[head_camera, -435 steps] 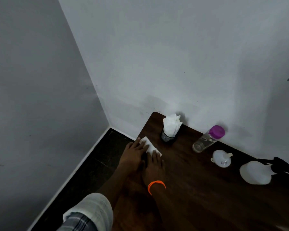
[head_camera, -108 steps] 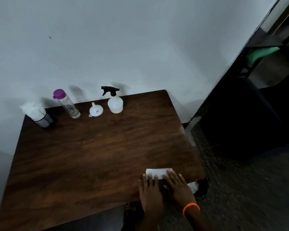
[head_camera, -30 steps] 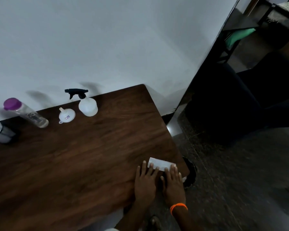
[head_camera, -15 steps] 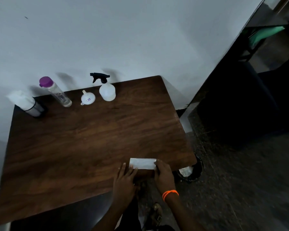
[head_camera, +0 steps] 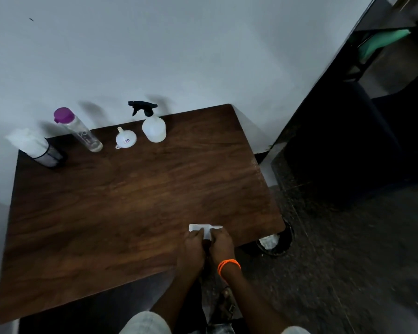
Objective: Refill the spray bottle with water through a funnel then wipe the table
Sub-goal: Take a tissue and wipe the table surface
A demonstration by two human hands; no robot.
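Both hands meet at the near edge of the wooden table (head_camera: 130,201), the left hand (head_camera: 193,247) and right hand (head_camera: 221,244) pinching a folded white tissue (head_camera: 204,229). Along the far edge, by the wall, stand a tissue holder (head_camera: 38,150), a purple-capped water bottle (head_camera: 79,130), a white funnel (head_camera: 125,138) and the spray bottle (head_camera: 153,127)

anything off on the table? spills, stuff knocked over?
Nothing stands out. Spray bottle, funnel and purple-capped bottle stand along the wall edge of the table, no spill visible. Both hands pinch a folded tissue near the front edge.
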